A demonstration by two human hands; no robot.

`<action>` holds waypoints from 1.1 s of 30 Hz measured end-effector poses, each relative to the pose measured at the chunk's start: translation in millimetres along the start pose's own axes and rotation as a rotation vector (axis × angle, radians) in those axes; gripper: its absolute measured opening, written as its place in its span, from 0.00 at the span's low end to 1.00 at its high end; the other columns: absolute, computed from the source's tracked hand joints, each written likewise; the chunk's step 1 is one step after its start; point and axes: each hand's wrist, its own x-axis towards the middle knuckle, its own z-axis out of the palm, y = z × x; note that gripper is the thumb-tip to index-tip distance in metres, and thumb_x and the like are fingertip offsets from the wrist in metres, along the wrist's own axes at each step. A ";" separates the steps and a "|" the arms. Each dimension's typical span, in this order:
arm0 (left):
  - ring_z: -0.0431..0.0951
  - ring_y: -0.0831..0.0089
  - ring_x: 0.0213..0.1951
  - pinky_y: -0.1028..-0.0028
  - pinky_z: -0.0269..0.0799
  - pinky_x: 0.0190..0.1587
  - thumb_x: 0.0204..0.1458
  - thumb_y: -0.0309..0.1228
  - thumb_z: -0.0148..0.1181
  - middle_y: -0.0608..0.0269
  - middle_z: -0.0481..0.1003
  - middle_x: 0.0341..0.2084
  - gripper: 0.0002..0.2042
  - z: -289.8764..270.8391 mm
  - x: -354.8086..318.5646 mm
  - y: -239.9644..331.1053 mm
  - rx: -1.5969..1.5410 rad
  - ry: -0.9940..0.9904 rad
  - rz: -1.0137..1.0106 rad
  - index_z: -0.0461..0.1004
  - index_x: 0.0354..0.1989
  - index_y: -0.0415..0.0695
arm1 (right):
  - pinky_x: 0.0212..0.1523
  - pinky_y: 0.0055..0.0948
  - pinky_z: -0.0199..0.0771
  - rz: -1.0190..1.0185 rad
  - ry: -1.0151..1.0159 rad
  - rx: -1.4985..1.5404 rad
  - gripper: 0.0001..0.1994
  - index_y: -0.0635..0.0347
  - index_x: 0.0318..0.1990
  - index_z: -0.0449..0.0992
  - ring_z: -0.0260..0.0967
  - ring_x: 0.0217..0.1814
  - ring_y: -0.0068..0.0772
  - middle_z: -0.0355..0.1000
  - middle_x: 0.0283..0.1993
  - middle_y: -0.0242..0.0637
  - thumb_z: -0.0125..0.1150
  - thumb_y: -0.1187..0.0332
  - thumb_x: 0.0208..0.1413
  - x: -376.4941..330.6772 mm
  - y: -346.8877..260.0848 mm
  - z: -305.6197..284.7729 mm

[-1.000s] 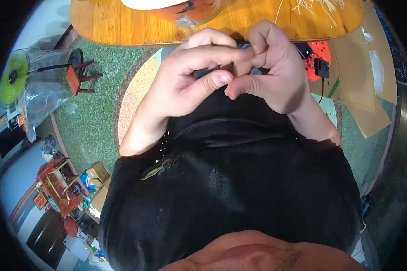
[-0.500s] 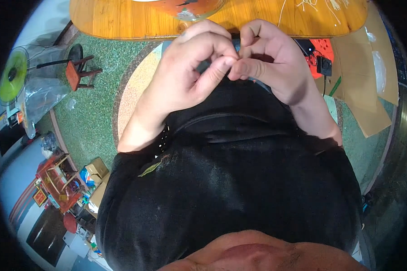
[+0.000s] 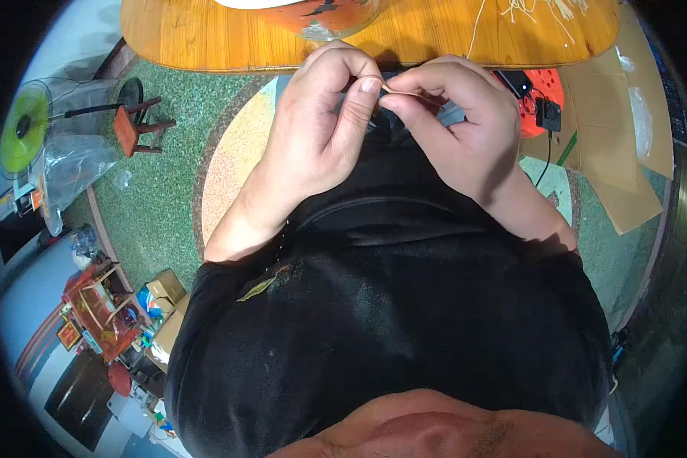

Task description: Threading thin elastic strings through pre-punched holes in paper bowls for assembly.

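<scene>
My left hand (image 3: 313,130) and my right hand (image 3: 462,122) meet in front of my chest, just below the edge of a wooden table (image 3: 206,34). Between the thumb and forefinger tips of both hands runs a thin pale strip (image 3: 399,92), pinched at each end. My black shirt (image 3: 382,305) fills the lower middle of the view. On the table lie loose pale strands (image 3: 538,9) and part of an orange and white bowl-like thing (image 3: 320,15).
Green speckled floor (image 3: 160,198) with a round inlay lies below. A small red stool (image 3: 133,126) and a green fan in plastic wrap (image 3: 30,133) stand at left. Cardboard sheets (image 3: 614,145) and an orange power reel (image 3: 538,88) lie at right. Clutter of boxes (image 3: 114,313) sits lower left.
My hands have moved slightly apart, from clasped fingers to pinching fingertips, and the thin strip now shows between them.
</scene>
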 end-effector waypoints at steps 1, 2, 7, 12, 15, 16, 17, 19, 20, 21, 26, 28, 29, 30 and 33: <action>0.74 0.61 0.33 0.68 0.70 0.37 0.64 0.25 0.57 0.57 0.72 0.30 0.04 -0.1 -0.8 1.0 0.001 0.005 -0.028 0.72 0.38 0.38 | 0.29 0.26 0.75 -0.002 -0.001 0.002 0.06 0.61 0.36 0.82 0.76 0.27 0.28 0.77 0.30 0.35 0.74 0.74 0.52 0.3 -0.2 0.2; 0.74 0.61 0.33 0.68 0.70 0.37 0.64 0.25 0.57 0.57 0.72 0.30 0.04 -0.5 -1.4 0.6 0.004 0.007 -0.028 0.72 0.38 0.38 | 0.29 0.25 0.75 -0.023 -0.006 -0.020 0.05 0.61 0.36 0.82 0.76 0.27 0.27 0.77 0.30 0.34 0.73 0.75 0.53 0.9 -0.7 0.2; 0.74 0.67 0.33 0.70 0.70 0.38 0.63 0.23 0.58 0.58 0.73 0.31 0.03 -1.6 -8.7 -5.0 -0.142 0.023 -0.127 0.74 0.40 0.37 | 0.29 0.24 0.74 -0.006 -0.002 0.009 0.05 0.62 0.36 0.82 0.76 0.27 0.25 0.77 0.31 0.35 0.72 0.75 0.54 -0.9 -3.3 -0.3; 0.80 0.69 0.37 0.74 0.75 0.45 0.60 0.23 0.63 0.56 0.79 0.38 0.12 -2.9 -5.3 -1.5 -0.264 0.072 0.013 0.78 0.51 0.38 | 0.37 0.20 0.76 0.302 -0.033 0.470 0.03 0.64 0.37 0.82 0.76 0.34 0.15 0.81 0.34 0.31 0.70 0.75 0.58 -4.3 -2.3 2.7; 0.82 0.62 0.43 0.68 0.77 0.48 0.56 0.25 0.70 0.52 0.82 0.40 0.08 -11.7 2.2 -6.5 -0.046 -0.063 0.136 0.81 0.40 0.35 | 0.39 0.19 0.77 0.361 -0.125 0.390 0.03 0.65 0.37 0.83 0.76 0.36 0.14 0.82 0.35 0.30 0.69 0.75 0.60 -4.7 -0.1 -5.3; 0.82 0.62 0.43 0.68 0.77 0.48 0.56 0.25 0.70 0.52 0.82 0.40 0.08 -11.6 1.5 -7.5 -0.040 -0.061 0.138 0.81 0.40 0.35 | 0.39 0.19 0.77 0.355 -0.126 0.393 0.03 0.65 0.37 0.83 0.76 0.36 0.14 0.82 0.35 0.30 0.69 0.75 0.60 -4.1 -0.3 -7.1; 0.83 0.62 0.41 0.69 0.78 0.45 0.55 0.26 0.70 0.55 0.83 0.38 0.07 -11.5 0.0 -9.2 -0.051 -0.043 0.127 0.82 0.39 0.38 | 0.39 0.19 0.77 0.380 -0.171 0.382 0.03 0.65 0.38 0.83 0.76 0.36 0.15 0.82 0.35 0.31 0.69 0.75 0.59 -3.4 -1.6 -9.0; 0.84 0.62 0.38 0.70 0.78 0.42 0.54 0.26 0.70 0.57 0.83 0.36 0.06 -10.2 0.5 -9.9 -0.060 -0.026 0.124 0.82 0.38 0.41 | 0.39 0.19 0.77 0.398 -0.211 0.369 0.04 0.66 0.38 0.83 0.76 0.36 0.15 0.82 0.35 0.31 0.70 0.74 0.59 -4.0 -2.5 -9.0; 0.84 0.62 0.38 0.70 0.78 0.42 0.54 0.26 0.70 0.57 0.83 0.35 0.05 -8.0 1.6 -8.2 -0.034 -0.002 0.131 0.82 0.37 0.41 | 0.39 0.19 0.76 0.396 -0.172 0.370 0.04 0.66 0.39 0.83 0.76 0.36 0.15 0.82 0.35 0.31 0.69 0.75 0.59 -6.8 -0.9 -7.0; 0.84 0.61 0.37 0.70 0.78 0.41 0.54 0.25 0.70 0.57 0.83 0.34 0.04 -5.8 3.2 -6.2 -0.008 0.022 0.138 0.81 0.35 0.40 | 0.38 0.19 0.76 0.394 -0.134 0.371 0.04 0.66 0.39 0.83 0.76 0.35 0.15 0.81 0.35 0.30 0.69 0.75 0.59 -7.9 -0.5 -5.9; 0.81 0.59 0.33 0.67 0.76 0.36 0.57 0.23 0.66 0.55 0.79 0.31 0.03 -1.8 2.7 1.1 0.162 0.070 0.138 0.78 0.33 0.39 | 0.35 0.20 0.75 0.204 -0.019 0.219 0.02 0.65 0.36 0.82 0.75 0.32 0.18 0.79 0.32 0.33 0.70 0.77 0.57 -2.9 -5.7 -0.3; 0.80 0.58 0.32 0.65 0.75 0.35 0.57 0.24 0.66 0.54 0.78 0.30 0.04 -2.4 5.8 4.7 0.145 0.061 0.094 0.77 0.33 0.39 | 0.34 0.21 0.75 0.138 0.002 0.158 0.03 0.64 0.35 0.81 0.75 0.30 0.19 0.78 0.31 0.33 0.70 0.78 0.56 -0.8 -5.6 1.3; 0.80 0.58 0.33 0.65 0.76 0.36 0.57 0.25 0.66 0.54 0.79 0.31 0.04 -6.5 9.5 5.1 0.186 0.070 0.171 0.77 0.33 0.39 | 0.33 0.21 0.75 0.073 0.040 0.151 0.03 0.64 0.34 0.80 0.75 0.30 0.20 0.78 0.31 0.34 0.70 0.78 0.55 1.1 -3.8 2.5; 0.81 0.57 0.33 0.65 0.76 0.36 0.56 0.25 0.66 0.54 0.79 0.31 0.04 -14.1 15.0 4.2 0.227 0.079 0.247 0.77 0.33 0.39 | 0.33 0.21 0.75 0.007 0.077 0.144 0.04 0.63 0.34 0.79 0.75 0.30 0.22 0.77 0.31 0.34 0.70 0.78 0.54 3.6 -1.7 3.9; 0.81 0.59 0.41 0.65 0.74 0.47 0.53 0.26 0.68 0.58 0.81 0.35 0.06 -48.5 39.6 9.8 0.370 0.224 0.452 0.81 0.38 0.42 | 0.34 0.23 0.76 -0.104 0.227 0.106 0.04 0.63 0.34 0.79 0.76 0.31 0.25 0.77 0.32 0.34 0.70 0.78 0.53 15.2 8.3 9.8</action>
